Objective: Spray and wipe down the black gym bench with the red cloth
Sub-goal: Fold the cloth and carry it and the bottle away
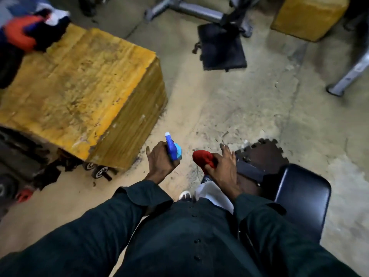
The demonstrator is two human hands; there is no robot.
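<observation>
My left hand [160, 163] grips a blue spray bottle [172, 148] with its white nozzle pointing up and away. To its right, my right hand [223, 168] holds a bunched red cloth [203, 158] between thumb and palm, the other fingers stretched forward. The black padded gym bench [301, 196] lies at the lower right, just right of my right arm and partly hidden by my dark sleeve. Both hands hover above the floor, left of the bench.
A big worn yellow box [83, 86] stands to the left, with small wheels [98, 171] beside its base. A black puzzle-edged floor mat [263, 154] lies ahead of the bench. Grey machine legs [199, 11] and a black pad [221, 47] stand farther away; another yellow box [307, 17] sits top right.
</observation>
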